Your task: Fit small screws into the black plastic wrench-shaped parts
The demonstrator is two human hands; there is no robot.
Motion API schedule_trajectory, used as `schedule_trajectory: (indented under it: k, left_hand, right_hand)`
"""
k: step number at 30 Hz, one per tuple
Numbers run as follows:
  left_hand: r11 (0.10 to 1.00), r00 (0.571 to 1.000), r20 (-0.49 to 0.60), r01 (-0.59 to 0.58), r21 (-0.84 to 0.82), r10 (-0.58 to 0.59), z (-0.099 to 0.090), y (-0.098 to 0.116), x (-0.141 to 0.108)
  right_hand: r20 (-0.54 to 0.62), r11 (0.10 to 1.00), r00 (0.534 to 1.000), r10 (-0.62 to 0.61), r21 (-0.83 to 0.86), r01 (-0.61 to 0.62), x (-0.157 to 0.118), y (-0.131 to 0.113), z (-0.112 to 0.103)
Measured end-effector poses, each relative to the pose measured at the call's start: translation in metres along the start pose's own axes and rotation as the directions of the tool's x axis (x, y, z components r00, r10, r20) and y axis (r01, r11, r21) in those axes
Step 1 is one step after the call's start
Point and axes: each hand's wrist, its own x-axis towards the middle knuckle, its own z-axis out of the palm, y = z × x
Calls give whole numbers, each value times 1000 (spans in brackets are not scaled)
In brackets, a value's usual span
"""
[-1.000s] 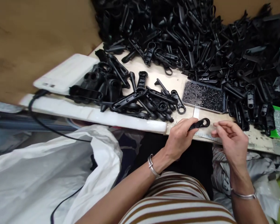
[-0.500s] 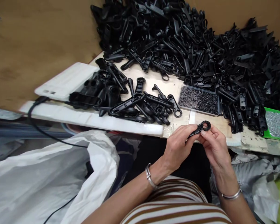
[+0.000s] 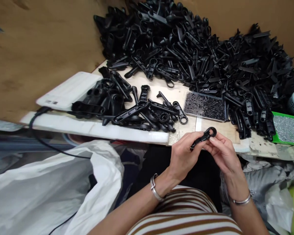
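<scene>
Over the table's front edge, my left hand (image 3: 185, 152) is closed round the shank of a black plastic handle part with a ring end (image 3: 204, 136). My right hand (image 3: 224, 150) pinches that same part near its ring, thumb on the ring's lower side. The ring end points up and to the right. Just beyond my hands lies a clear tray of small black pieces (image 3: 205, 106). A loose black part with a round end (image 3: 180, 112) rests to the left of the tray. Whether my right fingers also hold a small piece is hidden.
A large heap of black plastic parts (image 3: 181, 49) covers the back of the table. A smaller pile (image 3: 142, 111) lies left, near a white box (image 3: 68, 89) with a cable. At right is a green tray of metal pieces (image 3: 287, 129). A white sack (image 3: 105, 163) hangs open below left.
The view has shifted slightly, so the table items sit a little lower and further left. Both hands still hold the same part, which has tilted a little more upright.
</scene>
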Motion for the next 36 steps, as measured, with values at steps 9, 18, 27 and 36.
schedule_trajectory:
  k: [9,18,27,36]
  left_hand:
    - [996,996,7,-89,-4,89,1,3,1]
    - [992,992,8,-128,15,128,6,-2,-2]
    - [937,935,113,-344,59,336,-11,-4,13]
    - [819,936,63,-335,466,347,-45,-19,28]
  right_hand:
    - [-124,997,989,-79,8,80,1,2,10]
    - [-207,989,968,-139,20,147,6,11,24]
    - [-106,780,933,-343,-586,220,1,-49,-27]
    - [255,-385,677,-690,-922,-45,90,-162,-43]
